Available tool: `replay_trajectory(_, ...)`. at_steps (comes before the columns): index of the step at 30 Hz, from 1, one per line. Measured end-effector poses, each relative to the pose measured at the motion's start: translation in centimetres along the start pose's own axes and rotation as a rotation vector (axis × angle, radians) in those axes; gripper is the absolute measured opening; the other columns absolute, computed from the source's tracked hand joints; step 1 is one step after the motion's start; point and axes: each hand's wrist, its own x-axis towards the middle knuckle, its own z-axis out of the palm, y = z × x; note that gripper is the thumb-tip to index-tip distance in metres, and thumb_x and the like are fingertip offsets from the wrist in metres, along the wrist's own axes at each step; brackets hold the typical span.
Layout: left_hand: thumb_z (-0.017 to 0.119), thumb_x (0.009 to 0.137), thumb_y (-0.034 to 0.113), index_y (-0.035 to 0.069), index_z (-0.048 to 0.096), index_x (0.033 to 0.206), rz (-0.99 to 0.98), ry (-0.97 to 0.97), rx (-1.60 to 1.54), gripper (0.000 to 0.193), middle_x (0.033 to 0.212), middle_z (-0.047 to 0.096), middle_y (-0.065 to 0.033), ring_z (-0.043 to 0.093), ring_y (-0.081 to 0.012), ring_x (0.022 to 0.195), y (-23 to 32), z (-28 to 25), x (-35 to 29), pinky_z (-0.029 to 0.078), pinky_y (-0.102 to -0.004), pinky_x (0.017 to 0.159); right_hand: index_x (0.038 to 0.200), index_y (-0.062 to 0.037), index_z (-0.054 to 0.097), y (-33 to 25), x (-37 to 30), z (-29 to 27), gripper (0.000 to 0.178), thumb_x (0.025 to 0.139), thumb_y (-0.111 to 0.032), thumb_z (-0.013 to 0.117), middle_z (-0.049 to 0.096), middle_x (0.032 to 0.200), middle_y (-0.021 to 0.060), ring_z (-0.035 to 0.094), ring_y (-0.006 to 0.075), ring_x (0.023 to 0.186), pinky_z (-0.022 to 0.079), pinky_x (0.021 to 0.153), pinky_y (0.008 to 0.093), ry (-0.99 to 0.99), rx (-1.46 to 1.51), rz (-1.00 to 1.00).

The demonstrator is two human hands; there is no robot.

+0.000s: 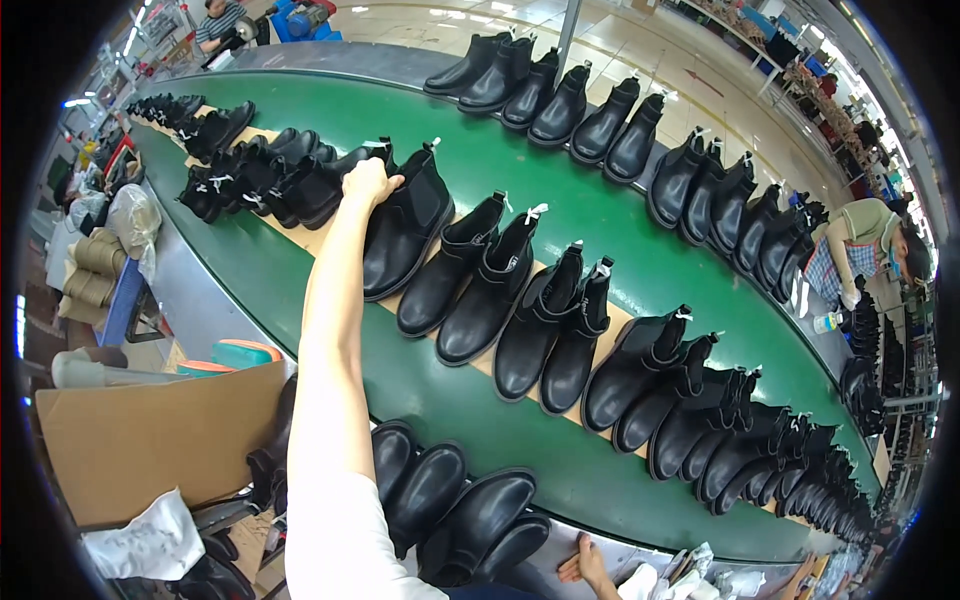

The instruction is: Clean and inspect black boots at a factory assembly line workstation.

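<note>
My left arm reaches far across a green conveyor belt (pixel 450 400). My left hand (pixel 370 183) is closed at the top of a black ankle boot (pixel 350 160), its fingers partly hidden. Against this hand and forearm stands a larger-looking black Chelsea boot (pixel 408 228) with an elastic side panel and a white tag at its heel loop. By the belt's near metal edge, my right hand (pixel 578 563) shows low in view, fingers stretched out, holding nothing I can see. Between my arms sit several black boots (pixel 425 485).
Black boots (pixel 484 300) stand in a long row on tan boards along the belt. More boots (pixel 560 105) line the far ledge. A cardboard sheet (pixel 165 440) and white cloth (pixel 145 540) lie near left. A person in a checked apron (pixel 830 260) bends at far right.
</note>
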Motion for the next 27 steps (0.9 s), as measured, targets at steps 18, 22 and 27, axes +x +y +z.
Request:
replay_trajectory(18,0.070,0.068,0.019,-0.001,0.065,0.061,0.212,-0.122,-0.130,0.022,0.055,0.062,-0.0112,0.062,-0.0168,0.049,9.9,-24.2,-12.0,0.052,-0.0295,0.049,0.077,0.0076,0.063,0.7,-0.4,-0.9,0.086,0.086,-0.068,0.024,0.064,0.065,0.0177,0.064,0.0237,0.051,0.047,0.040,0.0273,-0.107,0.065,-0.240)
replay_trajectory(22,0.066,0.075,0.015,-0.003,0.063,0.073,0.301,-0.179,-0.331,0.018,0.062,0.062,-0.0114,0.060,-0.0148,0.049,15.3,-28.2,-20.1,0.047,-0.0255,0.041,0.086,0.0026,0.065,0.9,0.3,-1.8,0.062,0.094,-0.051,0.035,0.064,0.066,0.0101,0.063,0.0162,0.059,0.048,0.052,0.0241,0.109,0.153,-0.697)
replay_trajectory(27,0.060,0.083,0.015,-0.001,0.062,0.083,0.330,-0.433,-0.454,0.017,0.065,0.062,-0.0094,0.060,-0.0123,0.048,22.0,-27.8,-30.0,0.048,-0.0221,0.041,0.102,0.0019,0.060,-1.5,-9.9,-6.9,0.048,0.095,-0.042,0.041,0.066,0.085,0.0088,0.062,0.0135,0.070,0.048,0.063,0.0236,0.192,0.534,-0.892)
